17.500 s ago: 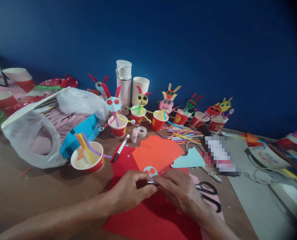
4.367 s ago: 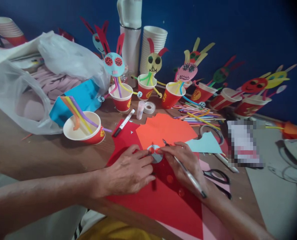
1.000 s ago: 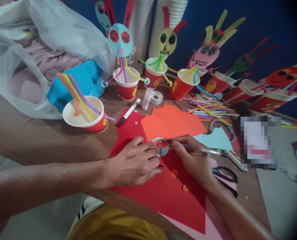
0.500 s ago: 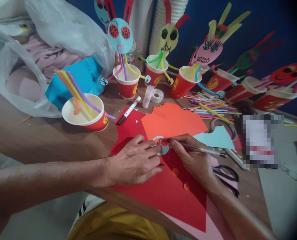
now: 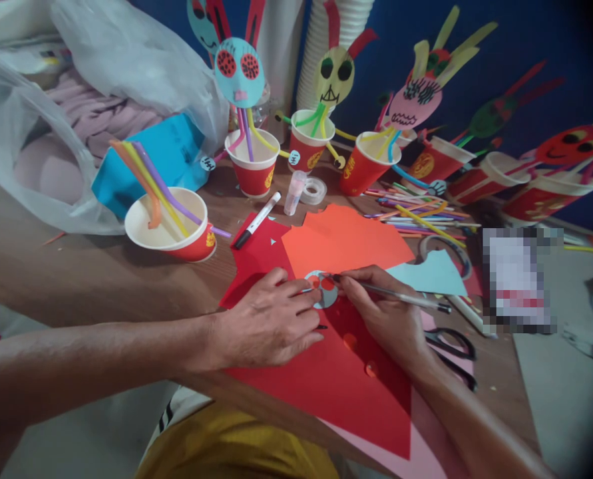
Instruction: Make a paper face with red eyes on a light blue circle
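A small light blue paper circle with two orange-red paper dots on it lies on a red paper sheet. Bent over its left edge, the fingers of my left hand hold it down against the sheet. My right hand pinches a clear-barrelled pen, its tip at the top of the circle by the dots. Below the circle lie loose orange dots. A short black tip pokes out under my left fingers; the rest of it is hidden.
Black-handled scissors lie right of my right hand. Beyond are orange paper, a marker, a glue stick and a tape roll. A cup with straws stands left; decorated cups line the back.
Both hands stay in place, the pen tip still at the circle's top. The view has shifted very slightly.
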Motion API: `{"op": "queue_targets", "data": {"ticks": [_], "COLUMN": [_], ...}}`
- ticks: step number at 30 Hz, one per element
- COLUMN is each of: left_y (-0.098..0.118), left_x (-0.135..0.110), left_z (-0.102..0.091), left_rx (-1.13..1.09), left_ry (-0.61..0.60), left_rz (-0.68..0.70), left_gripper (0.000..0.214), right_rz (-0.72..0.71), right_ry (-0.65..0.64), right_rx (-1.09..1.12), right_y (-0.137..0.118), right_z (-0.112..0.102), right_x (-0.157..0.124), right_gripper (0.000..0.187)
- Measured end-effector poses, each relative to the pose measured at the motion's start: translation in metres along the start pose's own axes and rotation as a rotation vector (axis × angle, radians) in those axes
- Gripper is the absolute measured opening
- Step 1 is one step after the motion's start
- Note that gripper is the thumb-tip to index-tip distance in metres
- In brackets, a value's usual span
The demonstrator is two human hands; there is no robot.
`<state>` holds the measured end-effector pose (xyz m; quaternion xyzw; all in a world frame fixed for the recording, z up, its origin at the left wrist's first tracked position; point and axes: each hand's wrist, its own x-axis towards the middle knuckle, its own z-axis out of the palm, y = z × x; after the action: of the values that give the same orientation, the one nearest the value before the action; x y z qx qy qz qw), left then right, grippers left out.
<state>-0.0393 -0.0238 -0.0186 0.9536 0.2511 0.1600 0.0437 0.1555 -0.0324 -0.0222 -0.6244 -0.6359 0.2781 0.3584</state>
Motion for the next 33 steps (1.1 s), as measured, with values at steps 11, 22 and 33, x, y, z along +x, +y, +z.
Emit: {"op": "queue_targets", "data": {"ticks": [11,22,33], "left_y": [0.0008,0.0003,0.0019], "left_x": [0.0000,0.0006,0.0006], "left_z": [0.0003,0.0020,0.0015], "left_rx": [0.002,0.004,-0.002], "left_ry": [0.005,0.000,0.005], "left_rz": [-0.003,-0.003,-0.021], "left_gripper": [0.027,0.026,0.026], "right_rz": [0.129,0.052,0.057], "right_ry": [0.094,0.076,0.046], "right_rx": [0.256,0.088,0.046], "right_y": [0.0072,0.0077,0.0056], "right_z": [-0.0013,-0.0029,-0.0029], "right_x": [-0.0009,-0.0065,-0.0052], "right_gripper": [0.011,0.008,0.010]}}
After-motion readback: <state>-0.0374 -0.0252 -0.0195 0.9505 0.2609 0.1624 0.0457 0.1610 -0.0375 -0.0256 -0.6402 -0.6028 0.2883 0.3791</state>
